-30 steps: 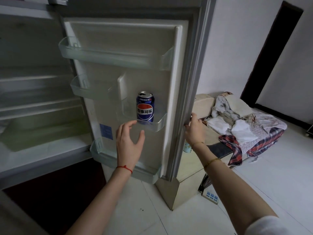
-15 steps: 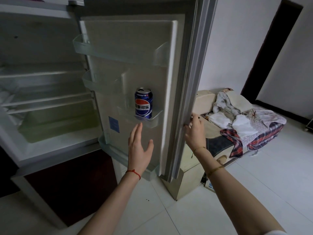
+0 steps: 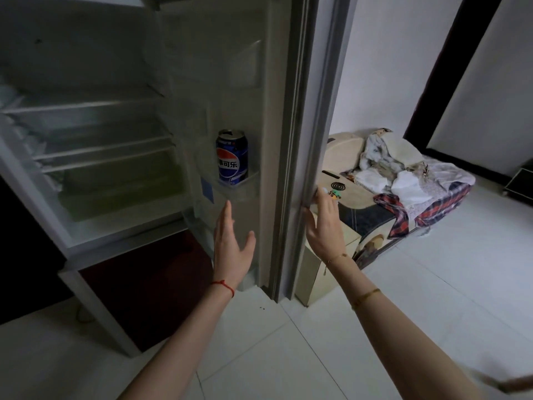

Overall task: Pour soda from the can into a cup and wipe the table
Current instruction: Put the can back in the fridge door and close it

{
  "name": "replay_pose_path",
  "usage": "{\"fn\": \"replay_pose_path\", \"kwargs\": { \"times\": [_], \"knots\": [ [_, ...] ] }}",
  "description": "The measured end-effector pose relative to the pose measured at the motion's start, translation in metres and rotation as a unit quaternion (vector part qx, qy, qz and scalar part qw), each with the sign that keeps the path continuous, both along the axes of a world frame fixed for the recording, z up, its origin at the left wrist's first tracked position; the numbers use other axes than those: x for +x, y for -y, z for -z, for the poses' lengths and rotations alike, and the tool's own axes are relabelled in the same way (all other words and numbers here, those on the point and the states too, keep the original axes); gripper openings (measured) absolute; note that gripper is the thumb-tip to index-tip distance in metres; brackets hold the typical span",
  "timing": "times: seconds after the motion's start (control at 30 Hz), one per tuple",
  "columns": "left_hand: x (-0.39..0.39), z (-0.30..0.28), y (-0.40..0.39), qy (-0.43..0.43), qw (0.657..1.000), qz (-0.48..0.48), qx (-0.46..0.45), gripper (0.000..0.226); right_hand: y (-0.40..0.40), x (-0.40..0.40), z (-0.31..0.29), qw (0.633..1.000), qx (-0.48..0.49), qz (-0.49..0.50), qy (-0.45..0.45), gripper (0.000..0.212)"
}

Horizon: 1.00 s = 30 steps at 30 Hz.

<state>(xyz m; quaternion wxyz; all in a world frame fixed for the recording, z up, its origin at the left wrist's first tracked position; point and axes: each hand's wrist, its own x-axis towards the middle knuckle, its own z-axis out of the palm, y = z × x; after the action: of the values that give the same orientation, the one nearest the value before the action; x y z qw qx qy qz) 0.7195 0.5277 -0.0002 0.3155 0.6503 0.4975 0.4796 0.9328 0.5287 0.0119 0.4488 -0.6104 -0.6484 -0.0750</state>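
A blue soda can [image 3: 232, 157] with a red-and-white logo stands upright in a clear shelf [image 3: 245, 187] on the inside of the open fridge door [image 3: 274, 111]. My left hand [image 3: 232, 243] is raised below the can, fingers straight and apart, holding nothing and not touching it. My right hand [image 3: 324, 223] is at the door's outer edge, thumb on the near side and fingers behind it. No cup or cloth is in view.
The fridge interior [image 3: 86, 125] at left has wire shelves and a greenish drawer [image 3: 121, 183]. Behind the door is a cream cabinet [image 3: 323, 272] with a mosquito coil [image 3: 339, 186] and a pile of clothes [image 3: 403, 174]. White tile floor [image 3: 288, 356] lies below.
The door has swung wider and my view has shifted left. My left hand has stayed open below the can. My right hand has stayed on the door edge, its fingers looser now.
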Motion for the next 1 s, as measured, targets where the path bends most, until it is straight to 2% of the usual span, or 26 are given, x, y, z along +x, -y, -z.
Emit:
{"fn": "replay_pose_path", "kwargs": {
  "times": [0.23,0.57,0.77,1.0],
  "knots": [
    [-0.056,0.004,0.03,0.018,1.0,-0.021,0.002,0.083,0.028,-0.068,0.0,0.996,0.024,-0.052,0.062,0.059],
    [-0.126,0.016,0.054,0.007,0.997,-0.071,0.025,0.056,0.025,-0.179,-0.006,0.979,0.065,-0.159,0.113,0.069],
    [-0.177,0.021,0.054,-0.017,0.991,-0.132,0.014,0.058,0.011,-0.244,-0.004,0.969,0.051,-0.197,0.139,0.073],
    [-0.231,0.024,0.045,-0.025,0.985,-0.168,-0.018,0.063,-0.01,-0.304,-0.007,0.963,0.031,-0.23,0.134,0.066]
  ]
}}
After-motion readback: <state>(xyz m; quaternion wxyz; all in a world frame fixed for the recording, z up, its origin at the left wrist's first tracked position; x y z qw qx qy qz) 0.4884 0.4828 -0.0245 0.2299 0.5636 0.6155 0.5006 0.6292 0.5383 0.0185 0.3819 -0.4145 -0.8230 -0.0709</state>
